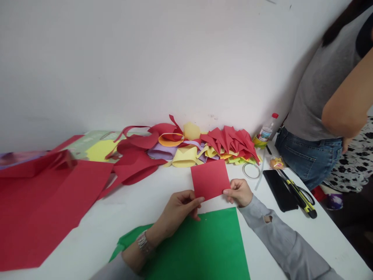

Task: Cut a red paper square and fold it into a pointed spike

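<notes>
A square of red paper (pixel 210 178) is held up off the table between both hands. My left hand (pixel 181 210) pinches its lower left corner, thumb in front. At the lower right corner, my right hand (pixel 239 192) grips the paper between thumb and fingers. Below the hands lies a large green sheet (pixel 201 247), partly covered by my left forearm. Just beyond the red square are folded red paper pieces (pixel 230 140) in a row, with yellow paper pieces (pixel 186 156) to their left.
Large red sheets (pixel 55 206) spread over the table's left side. On the right lie a roll of tape (pixel 251 170), a black phone (pixel 279 189), a yellow-black utility knife (pixel 300 196) and a packaged snack (pixel 276 162). A bottle (pixel 264 133) stands by the wall. A person (pixel 314 89) stands at the right edge.
</notes>
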Available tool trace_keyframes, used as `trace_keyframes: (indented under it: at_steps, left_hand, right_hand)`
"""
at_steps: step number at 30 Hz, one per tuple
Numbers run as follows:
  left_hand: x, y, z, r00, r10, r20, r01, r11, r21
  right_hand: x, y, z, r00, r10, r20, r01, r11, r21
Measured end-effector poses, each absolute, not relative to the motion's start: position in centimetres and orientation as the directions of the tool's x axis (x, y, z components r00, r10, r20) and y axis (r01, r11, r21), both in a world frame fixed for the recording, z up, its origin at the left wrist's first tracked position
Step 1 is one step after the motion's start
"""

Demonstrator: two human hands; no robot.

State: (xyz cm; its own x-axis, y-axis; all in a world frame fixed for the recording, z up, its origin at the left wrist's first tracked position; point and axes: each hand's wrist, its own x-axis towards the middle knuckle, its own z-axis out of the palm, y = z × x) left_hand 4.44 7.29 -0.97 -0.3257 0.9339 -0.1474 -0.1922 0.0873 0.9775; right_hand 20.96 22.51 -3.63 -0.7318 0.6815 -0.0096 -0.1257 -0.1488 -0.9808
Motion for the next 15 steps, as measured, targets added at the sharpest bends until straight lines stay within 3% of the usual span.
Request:
trace_keyframes:
  at_steps: [15]
  left_hand:
    - [3.71, 7.47, -1.30, -0.378, 0.912, -0.159, -0.255, 0.063, 0.965]
  right_hand:
    - [21.75, 22.36, -3.09, -0.850, 0.526, -0.013, -0.040, -0.090, -0.995]
